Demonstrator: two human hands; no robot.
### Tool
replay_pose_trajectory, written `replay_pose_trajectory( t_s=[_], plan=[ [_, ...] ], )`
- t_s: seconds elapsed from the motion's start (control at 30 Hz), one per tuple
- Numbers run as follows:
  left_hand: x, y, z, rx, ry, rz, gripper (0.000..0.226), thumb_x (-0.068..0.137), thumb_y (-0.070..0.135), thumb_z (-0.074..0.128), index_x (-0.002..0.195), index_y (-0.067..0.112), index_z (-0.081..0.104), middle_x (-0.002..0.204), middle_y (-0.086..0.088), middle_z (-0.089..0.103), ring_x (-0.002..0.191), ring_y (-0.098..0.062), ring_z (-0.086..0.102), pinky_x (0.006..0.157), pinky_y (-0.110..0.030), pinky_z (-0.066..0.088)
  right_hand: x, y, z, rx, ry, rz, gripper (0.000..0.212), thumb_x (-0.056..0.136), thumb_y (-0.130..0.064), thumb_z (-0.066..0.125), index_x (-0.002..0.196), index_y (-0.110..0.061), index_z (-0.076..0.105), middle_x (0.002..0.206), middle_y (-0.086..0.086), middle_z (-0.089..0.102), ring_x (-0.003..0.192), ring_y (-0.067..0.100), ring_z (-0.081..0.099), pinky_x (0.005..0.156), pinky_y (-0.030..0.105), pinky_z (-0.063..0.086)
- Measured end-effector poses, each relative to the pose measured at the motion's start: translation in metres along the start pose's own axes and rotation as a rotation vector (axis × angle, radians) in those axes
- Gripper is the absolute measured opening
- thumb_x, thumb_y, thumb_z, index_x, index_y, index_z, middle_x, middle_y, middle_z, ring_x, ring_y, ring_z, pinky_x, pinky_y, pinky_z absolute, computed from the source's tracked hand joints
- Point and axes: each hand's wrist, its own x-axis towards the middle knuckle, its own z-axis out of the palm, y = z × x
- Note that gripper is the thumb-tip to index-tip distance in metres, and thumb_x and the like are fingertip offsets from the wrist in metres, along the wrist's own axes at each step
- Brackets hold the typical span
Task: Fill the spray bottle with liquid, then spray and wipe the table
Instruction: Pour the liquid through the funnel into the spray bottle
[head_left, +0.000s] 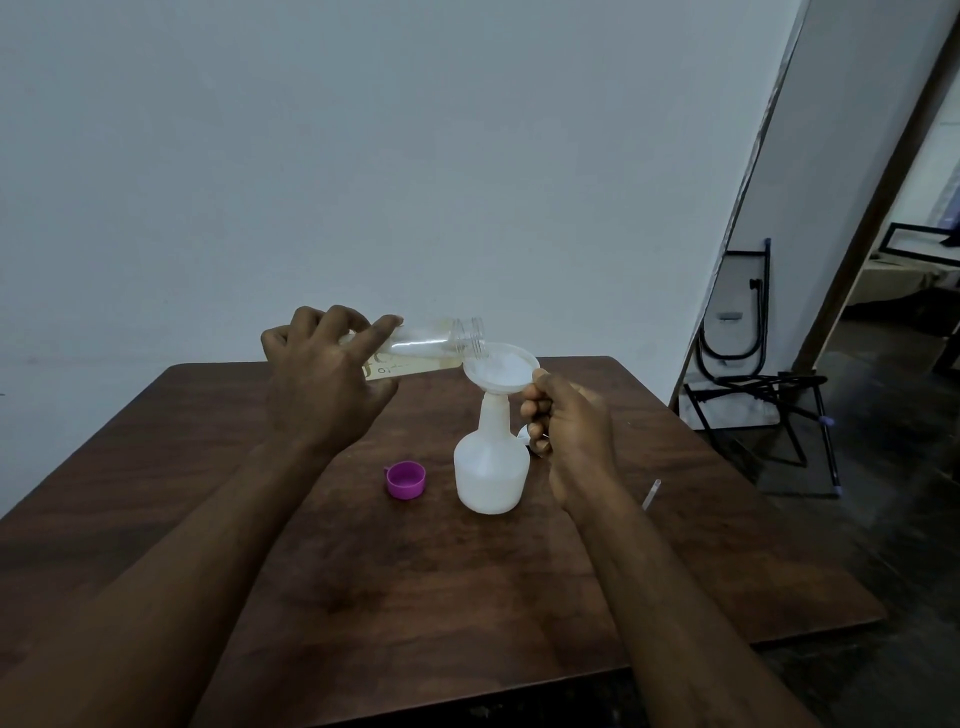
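**Pouring liquid through a funnel into a white spray bottle**

A white plastic spray bottle (488, 475) stands upright near the middle of a dark wooden table (415, 597). Its spray head is off, and a wide white funnel (501, 371) sits in its narrow neck. The bottle has a squat, rounded body that looks light and slightly flexible. With the funnel on top it is likely top-heavy and easy to tip, more so while it holds little liquid. The slim neck or the shoulder just below it looks like the safest place to hold it. The smooth plastic may turn slippery if liquid spills on it.

The right hand (566, 426) comes in from the right, its fingers curled against the funnel's near edge to steady it. The picture does not show whether the lower fingers also hold something.

The left hand (322, 384) grasps a clear bottle (441, 343) around its base. That bottle lies almost level in the air, with its open threaded mouth over the funnel's far left rim. It is see-through with a pale label, and a little liquid lies along its lower side. It looks thin-walled, so a hard squeeze could make the liquid surge out.

A purple cap (406, 479) rests open side up on the table, just left of the spray bottle. A thin pale tube (651, 494) lies beside the right wrist. A folded black chair (737, 322) leans on the wall to the right.
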Motion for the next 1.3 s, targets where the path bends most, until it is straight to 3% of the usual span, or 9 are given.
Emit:
replay_pose_trajectory(
  t_s=[0.5,1.3],
  plan=[
    [0.0017,-0.0039,0.0037,0.005,0.021,0.025,0.062,0.072,0.035,0.088,0.131,0.034,0.068,0.113,0.001,0.064,0.109,-0.030,0.051,0.081,-0.043,0.028,-0.0006,-0.0012,0.0007,0.010,-0.007,0.000,0.047,0.099,-0.021,0.061,0.052,-0.021,0.068,0.057,0.001,0.059,0.041,0.010,0.043,0.039,0.022,0.029],
    [0.0009,0.0001,0.0005,-0.006,0.001,0.002,0.059,0.073,0.034,0.087,0.129,0.033,0.070,0.112,-0.001,0.066,0.108,-0.032,0.052,0.082,-0.044,0.030,0.0001,-0.0004,-0.0007,0.013,-0.016,-0.001,0.044,0.098,-0.021,0.061,0.054,-0.020,0.068,0.057,0.001,0.060,0.042,0.010,0.044,0.039,0.023,0.030]
  ],
)
